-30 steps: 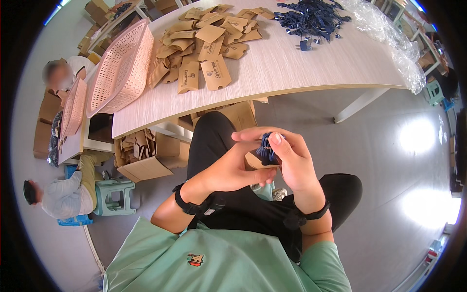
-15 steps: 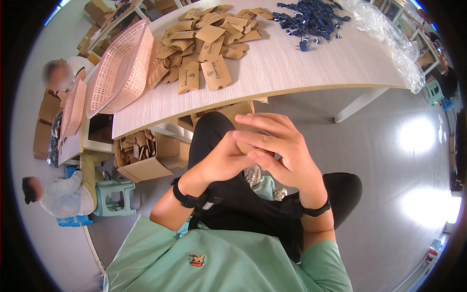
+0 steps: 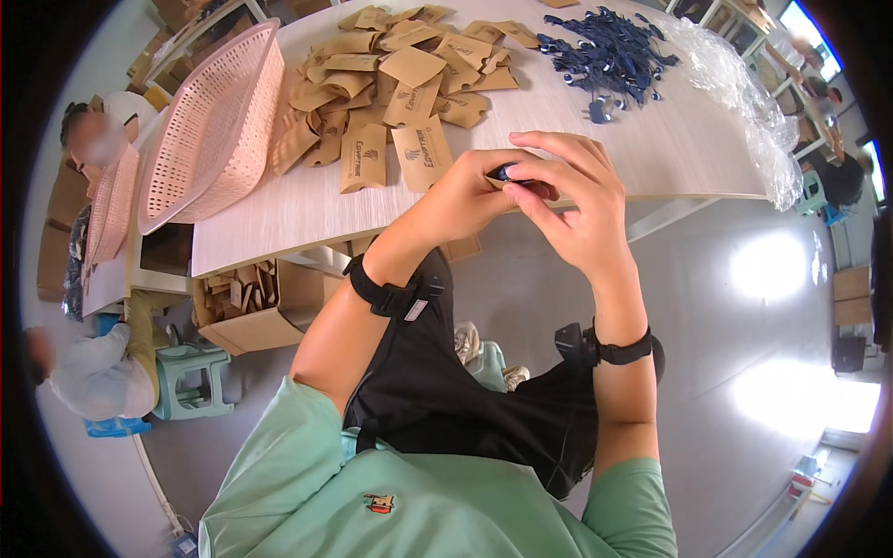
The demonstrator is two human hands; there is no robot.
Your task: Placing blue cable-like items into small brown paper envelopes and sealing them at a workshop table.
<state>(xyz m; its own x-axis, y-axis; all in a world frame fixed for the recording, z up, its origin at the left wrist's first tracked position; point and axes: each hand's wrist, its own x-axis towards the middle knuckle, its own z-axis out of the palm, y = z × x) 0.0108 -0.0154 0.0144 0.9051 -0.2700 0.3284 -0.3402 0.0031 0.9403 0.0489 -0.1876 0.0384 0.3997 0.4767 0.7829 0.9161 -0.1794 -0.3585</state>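
Both hands, left hand (image 3: pixel 462 193) and right hand (image 3: pixel 575 206), pinching a small dark clip (image 3: pixel 517 174) between fingertips, table edge (image 3: pixel 307 228) just behind, cardboard sleeves (image 3: pixel 395 79) and blue clip pile (image 3: pixel 609 60) well beyond

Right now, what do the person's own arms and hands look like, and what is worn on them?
Both hands are bare, without gloves. The left hand and right hand come from bare forearms; short green sleeves end near the elbows. Each wrist carries a black strap: the left wrist strap has a small grey patch, the right wrist strap bears a small black boxy module. No rings show.
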